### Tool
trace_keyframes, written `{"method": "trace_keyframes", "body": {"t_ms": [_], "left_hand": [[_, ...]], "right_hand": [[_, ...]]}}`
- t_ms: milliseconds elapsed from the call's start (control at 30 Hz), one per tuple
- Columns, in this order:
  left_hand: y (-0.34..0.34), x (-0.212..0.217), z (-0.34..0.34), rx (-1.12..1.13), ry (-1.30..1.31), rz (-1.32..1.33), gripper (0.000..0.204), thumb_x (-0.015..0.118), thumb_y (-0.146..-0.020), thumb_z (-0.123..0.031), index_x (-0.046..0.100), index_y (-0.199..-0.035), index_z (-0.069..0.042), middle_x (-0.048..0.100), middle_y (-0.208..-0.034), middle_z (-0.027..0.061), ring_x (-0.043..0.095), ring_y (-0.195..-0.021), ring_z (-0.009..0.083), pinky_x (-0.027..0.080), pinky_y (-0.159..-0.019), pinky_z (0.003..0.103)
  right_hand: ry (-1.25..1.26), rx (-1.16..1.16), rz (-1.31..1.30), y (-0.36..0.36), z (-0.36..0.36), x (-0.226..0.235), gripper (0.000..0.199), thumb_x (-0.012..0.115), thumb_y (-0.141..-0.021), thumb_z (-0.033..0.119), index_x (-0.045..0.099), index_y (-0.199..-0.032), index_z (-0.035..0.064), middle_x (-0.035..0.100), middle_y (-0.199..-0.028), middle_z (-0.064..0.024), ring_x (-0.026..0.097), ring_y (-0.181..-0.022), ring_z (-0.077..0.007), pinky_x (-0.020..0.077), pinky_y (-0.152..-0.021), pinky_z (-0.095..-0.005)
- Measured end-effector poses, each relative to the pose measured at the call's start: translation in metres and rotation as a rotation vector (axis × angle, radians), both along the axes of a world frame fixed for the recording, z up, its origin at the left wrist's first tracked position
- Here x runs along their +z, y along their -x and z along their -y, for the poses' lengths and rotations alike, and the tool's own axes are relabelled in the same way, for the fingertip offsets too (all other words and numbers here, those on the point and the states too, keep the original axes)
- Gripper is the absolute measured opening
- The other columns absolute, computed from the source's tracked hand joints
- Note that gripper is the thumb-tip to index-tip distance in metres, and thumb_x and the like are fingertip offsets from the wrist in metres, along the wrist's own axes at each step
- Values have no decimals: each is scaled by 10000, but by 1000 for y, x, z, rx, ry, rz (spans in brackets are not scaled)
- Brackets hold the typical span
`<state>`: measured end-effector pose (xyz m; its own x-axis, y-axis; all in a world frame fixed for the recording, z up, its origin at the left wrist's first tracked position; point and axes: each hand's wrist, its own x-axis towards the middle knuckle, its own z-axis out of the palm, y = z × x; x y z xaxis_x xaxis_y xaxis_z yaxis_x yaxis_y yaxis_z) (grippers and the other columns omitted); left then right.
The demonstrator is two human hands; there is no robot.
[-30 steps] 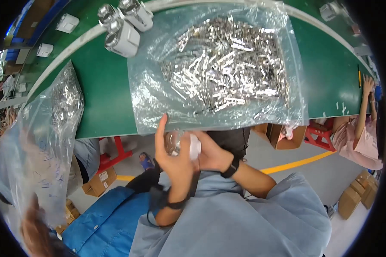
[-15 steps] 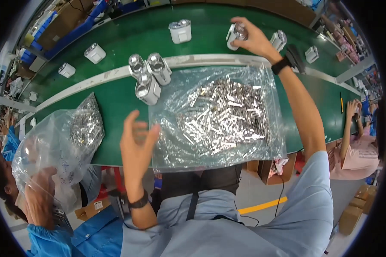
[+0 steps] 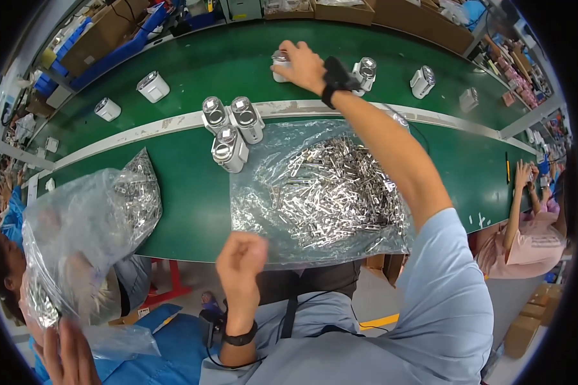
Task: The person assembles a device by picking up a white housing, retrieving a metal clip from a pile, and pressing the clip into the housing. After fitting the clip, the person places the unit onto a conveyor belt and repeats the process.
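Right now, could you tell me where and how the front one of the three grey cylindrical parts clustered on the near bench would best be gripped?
The front cylindrical part probably takes best around its pale side wall, from above and the near side. It stands upright with its round metal cap up; two like parts sit close behind, the bag of metal pieces to its right. The left hand is nearest.

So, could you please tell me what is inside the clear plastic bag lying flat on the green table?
The clear plastic bag holds a heap of small shiny metal pieces. The lower layers are covered by the pile, and the right forearm hides one edge.
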<state>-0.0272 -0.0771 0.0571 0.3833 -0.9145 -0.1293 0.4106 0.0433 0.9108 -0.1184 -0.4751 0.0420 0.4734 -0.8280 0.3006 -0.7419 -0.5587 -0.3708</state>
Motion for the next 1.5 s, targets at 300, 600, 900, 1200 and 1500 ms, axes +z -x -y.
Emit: {"method": "trace_keyframes", "body": {"t_ms": [300, 600, 900, 1200, 1500], "left_hand": [[40, -13, 28, -168, 63, -186, 746, 700, -812, -298, 340, -1415, -45, 628, -928, 165, 664, -814, 288, 552, -749, 368], [15, -40, -26, -264, -89, -401, 723, 678, -806, -270, 336, -1407, -62, 612, -963, 176, 692, -804, 329, 599, -723, 436], [20, -30, -24, 26, -205, -296, 469, 485, -983, -435, 488, -1254, -51, 621, -956, 142, 679, -805, 279, 568, -724, 404], [26, -23, -8, 33, -144, 91, 349, 526, -1001, -335, 546, -1197, -46, 577, -982, 74, 555, -837, 112, 468, -726, 267], [31, -34, -22, -25, -195, 300, 339, 622, -954, -248, 531, -1207, -41, 575, -1007, 67, 562, -893, 119, 471, -763, 280]], "right_hand": [[-369, 764, 295, 76, -187, 58, 422, 757, -811, 274, 618, -1152, 67, 619, -1105, -147, 618, -1017, -334, 510, -845, -380], [-40, 639, 2, 83, -178, -26, 223, 672, -884, 188, 595, -931, -15, 605, -929, -162, 605, -871, -305, 481, -747, -403], [-501, 456, 52, 76, -199, 12, 145, 646, -918, 136, 589, -902, 3, 621, -769, -88, 609, -681, -198, 481, -615, -319], [-1336, 400, 658, 79, -317, 32, 58, 608, -958, 71, 586, -970, 18, 668, -828, -28, 598, -667, -48, 459, -575, -198], [-958, 365, 607, 85, -343, 9, 174, 649, -939, 116, 546, -933, -23, 645, -728, -48, 594, -621, -67, 467, -553, -224]]}}
